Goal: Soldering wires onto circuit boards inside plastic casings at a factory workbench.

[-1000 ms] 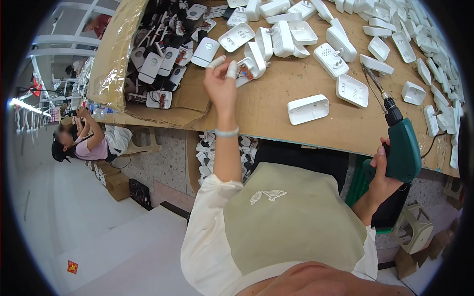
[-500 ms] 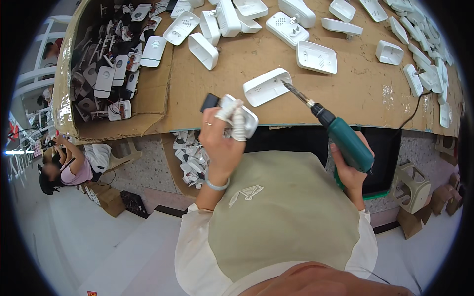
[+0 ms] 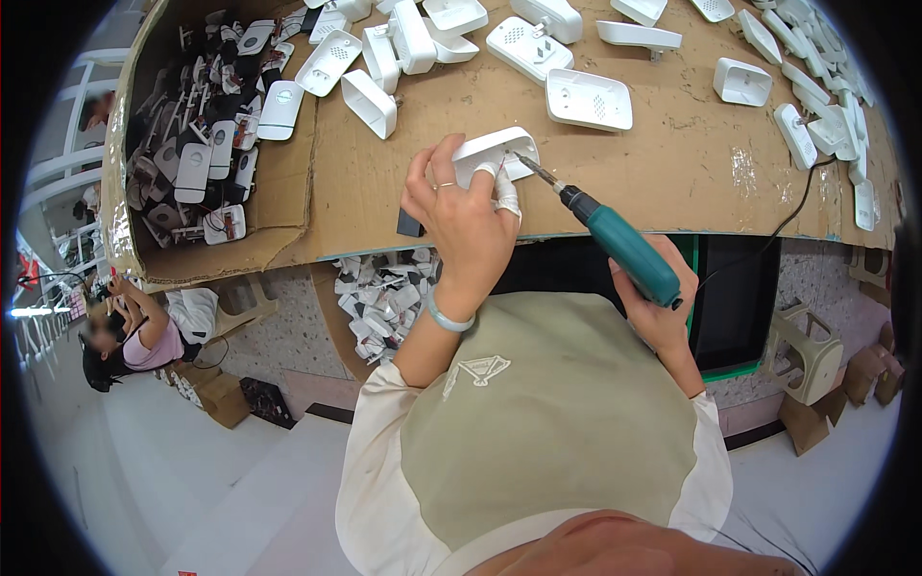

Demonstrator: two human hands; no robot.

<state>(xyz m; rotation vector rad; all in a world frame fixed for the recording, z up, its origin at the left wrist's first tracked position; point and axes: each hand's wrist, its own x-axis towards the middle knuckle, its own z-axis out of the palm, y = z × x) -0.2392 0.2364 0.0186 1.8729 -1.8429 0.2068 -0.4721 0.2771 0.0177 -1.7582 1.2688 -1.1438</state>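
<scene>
Left hand (image 3: 459, 216) clamps a white plastic housing (image 3: 495, 154) at the near edge of the cardboard-topped counter (image 3: 672, 173) (more white housings lie beyond), w/ the right hand (image 3: 653, 307) gripping a teal electric screwdriver (image 3: 619, 245), bit tip touching the housing.

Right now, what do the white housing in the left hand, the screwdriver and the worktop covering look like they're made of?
White housing: likely moulded plastic, smooth and matte. Screwdriver: teal plastic-looking body, dark metal-looking bit. Worktop covering: brown cardboard, dull, with torn edges.
</scene>
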